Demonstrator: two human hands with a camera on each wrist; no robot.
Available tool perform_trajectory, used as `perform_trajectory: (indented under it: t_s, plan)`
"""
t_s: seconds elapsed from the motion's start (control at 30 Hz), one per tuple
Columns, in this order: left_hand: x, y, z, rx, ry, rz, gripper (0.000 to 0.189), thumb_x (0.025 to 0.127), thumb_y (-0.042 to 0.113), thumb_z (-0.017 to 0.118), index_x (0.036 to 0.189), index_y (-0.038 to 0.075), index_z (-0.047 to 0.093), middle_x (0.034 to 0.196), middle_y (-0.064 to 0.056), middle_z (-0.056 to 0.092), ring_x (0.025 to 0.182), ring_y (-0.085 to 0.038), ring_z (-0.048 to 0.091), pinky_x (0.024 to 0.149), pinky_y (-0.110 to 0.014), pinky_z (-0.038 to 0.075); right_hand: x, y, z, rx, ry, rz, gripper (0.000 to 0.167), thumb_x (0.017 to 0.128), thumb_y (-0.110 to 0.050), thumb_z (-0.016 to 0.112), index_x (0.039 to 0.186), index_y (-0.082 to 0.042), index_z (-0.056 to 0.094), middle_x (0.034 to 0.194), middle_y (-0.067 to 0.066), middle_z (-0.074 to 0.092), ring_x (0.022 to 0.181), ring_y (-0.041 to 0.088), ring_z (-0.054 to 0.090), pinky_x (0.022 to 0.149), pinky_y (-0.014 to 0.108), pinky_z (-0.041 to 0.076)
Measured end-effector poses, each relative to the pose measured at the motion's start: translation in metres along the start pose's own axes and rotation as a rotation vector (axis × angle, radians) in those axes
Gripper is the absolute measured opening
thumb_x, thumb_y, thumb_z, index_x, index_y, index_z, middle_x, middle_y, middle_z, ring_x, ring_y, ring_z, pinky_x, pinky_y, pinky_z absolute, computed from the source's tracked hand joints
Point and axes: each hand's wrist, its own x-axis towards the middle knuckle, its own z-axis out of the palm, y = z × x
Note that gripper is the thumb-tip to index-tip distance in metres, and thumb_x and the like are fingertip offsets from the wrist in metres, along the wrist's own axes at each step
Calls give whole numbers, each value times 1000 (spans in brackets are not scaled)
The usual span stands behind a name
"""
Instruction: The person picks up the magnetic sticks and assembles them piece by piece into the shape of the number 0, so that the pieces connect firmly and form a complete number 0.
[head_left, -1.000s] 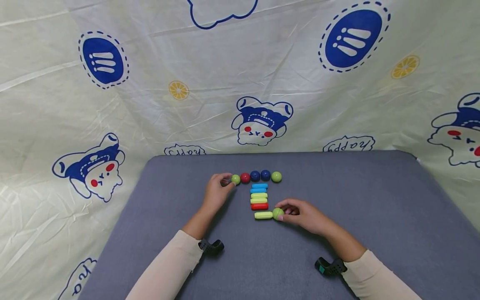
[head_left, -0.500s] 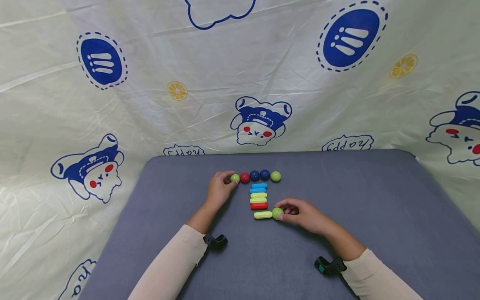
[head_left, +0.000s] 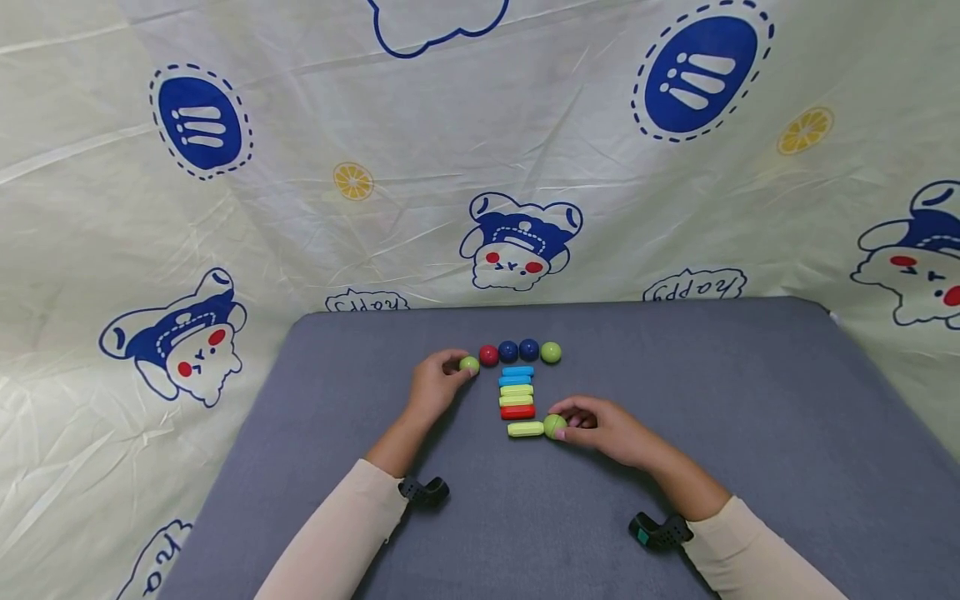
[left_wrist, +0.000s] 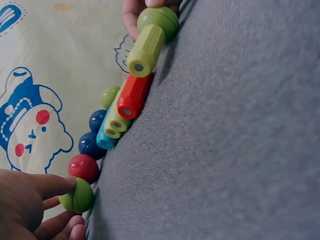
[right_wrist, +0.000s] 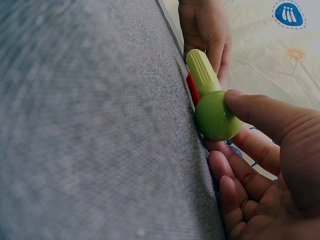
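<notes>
In the head view my left hand (head_left: 437, 388) pinches a green ball (head_left: 469, 365) between thumb and fingers, at the left end of a row of balls. Beside it lie a red ball (head_left: 489, 356), two dark blue balls (head_left: 519, 350) and another green ball (head_left: 551, 352). My right hand (head_left: 611, 432) pinches a grooved green ball (right_wrist: 216, 117), whose left side meets the end of a yellow-green stick (right_wrist: 202, 72). Between the hands, short sticks lie stacked side by side: two light blue (head_left: 516, 377), two yellow (head_left: 517, 396), one red (head_left: 517, 412).
Everything lies on a grey cloth-covered table (head_left: 712, 400). A pale printed sheet (head_left: 420, 233) hangs behind its far edge. Each wrist carries a black band (head_left: 662, 533).
My left hand first shifts slightly right, then draws back toward me with its green ball, which now sits a little nearer than the row. The right hand stays still.
</notes>
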Motion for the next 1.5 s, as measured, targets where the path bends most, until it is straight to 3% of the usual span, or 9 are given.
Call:
perform_trajectory:
  t_s: [0.37,0.67,1.07,1.5]
  plan:
    - [-25,0,-14,-55,-114,-8,25,88,14,79,112,7,74,107,-10,74,87,-17,65,75,-27,52,0,1,1,-2,1,-12,33,94,-28,72,123,-12,68,107,5,67,92,16,58,77,24,49]
    - [-49,8,-19,10,-206,20,25,88,18,80,111,11,75,98,-5,73,86,-13,63,75,-28,52,0,1,1,5,-2,-7,34,94,-28,73,123,-11,68,107,5,67,92,16,59,77,24,49]
    - [-66,13,-20,-35,-341,-6,22,88,21,79,109,14,76,93,-1,73,84,-10,64,75,-28,53,1,0,1,12,-5,-9,34,94,-28,72,123,-11,68,107,5,67,91,17,59,76,24,49]
    - [-75,17,-10,-71,-359,31,25,88,23,79,110,12,75,96,-3,74,86,-10,65,76,-26,53,1,0,2,16,2,-18,33,95,-27,72,123,-10,67,107,5,67,91,15,59,75,24,49]
